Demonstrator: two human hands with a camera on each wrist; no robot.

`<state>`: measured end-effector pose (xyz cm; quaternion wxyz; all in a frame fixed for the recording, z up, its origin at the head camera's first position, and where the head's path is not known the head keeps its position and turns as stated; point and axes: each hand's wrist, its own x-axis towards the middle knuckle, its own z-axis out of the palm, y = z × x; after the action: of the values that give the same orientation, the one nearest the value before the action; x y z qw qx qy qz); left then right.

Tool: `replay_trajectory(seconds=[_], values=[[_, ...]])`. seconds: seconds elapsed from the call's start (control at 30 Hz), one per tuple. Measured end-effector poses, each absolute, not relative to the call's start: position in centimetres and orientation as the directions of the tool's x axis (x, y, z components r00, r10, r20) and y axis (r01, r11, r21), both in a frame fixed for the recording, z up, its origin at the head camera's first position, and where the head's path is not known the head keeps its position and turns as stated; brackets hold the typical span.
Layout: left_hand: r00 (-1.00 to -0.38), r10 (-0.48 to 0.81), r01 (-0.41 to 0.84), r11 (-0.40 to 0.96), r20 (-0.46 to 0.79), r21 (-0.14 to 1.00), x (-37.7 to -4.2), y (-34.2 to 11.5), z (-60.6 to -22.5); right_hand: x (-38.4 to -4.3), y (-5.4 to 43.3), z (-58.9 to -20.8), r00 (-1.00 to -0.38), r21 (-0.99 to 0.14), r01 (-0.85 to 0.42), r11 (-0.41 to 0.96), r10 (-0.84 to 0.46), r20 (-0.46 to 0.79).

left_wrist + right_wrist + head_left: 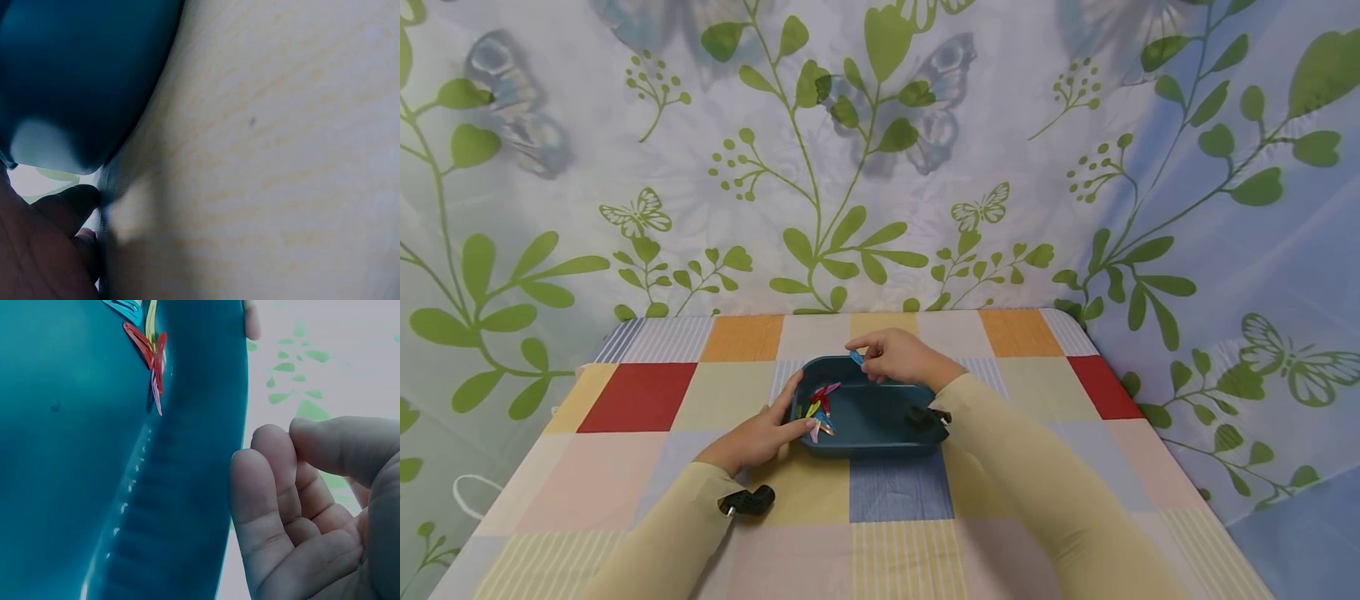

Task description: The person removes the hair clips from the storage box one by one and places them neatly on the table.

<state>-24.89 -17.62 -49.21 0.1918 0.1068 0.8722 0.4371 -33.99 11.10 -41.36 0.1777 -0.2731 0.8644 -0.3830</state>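
Note:
A dark teal plastic tray point(887, 450) with rounded corners stands on the table. Snap hair clips point(822, 406) in red, yellow, pink and blue lie at its left end; the right wrist view shows several of these hair clips point(150, 353) closer. My left hand point(763, 433) holds the tray's left end, thumb over the rim beside the clips and fingers along the outer wall. Over the far rim, my right hand point(898, 357) pinches a small blue hair clip point(857, 357) between thumb and fingertips. That clip is hidden in the right wrist view.
A patchwork-patterned cloth point(632, 396) covers the table. Behind it hangs a curtain point(865, 167) printed with leaves and butterflies. Black camera mounts point(748, 502) sit at both wrists. A white cord point(471, 492) loops by the table's left edge.

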Motion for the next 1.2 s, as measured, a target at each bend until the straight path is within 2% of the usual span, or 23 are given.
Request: replay_trajectory(seconds=[0.27,0.63,1.2], values=[[-0.901,0.370,0.040,0.594,-0.228,0.804,-24.9,-17.7,-49.2,-34.2,12.5,-41.0,-0.798,-0.761,-0.342,0.551,-0.598,-0.073],[-0.904,0.360,0.035,0.602,-0.232,0.798,-24.9,-17.8,-49.5,-34.6,15.0,-40.7,-0.848,-0.777,-0.305,0.550,-0.528,-0.041],[-0.903,0.368,0.050,0.599,-0.220,0.800,-24.9,-17.7,-49.2,-34.7,20.0,-41.0,-0.904,-0.713,-0.285,0.641,-0.427,-0.022]])
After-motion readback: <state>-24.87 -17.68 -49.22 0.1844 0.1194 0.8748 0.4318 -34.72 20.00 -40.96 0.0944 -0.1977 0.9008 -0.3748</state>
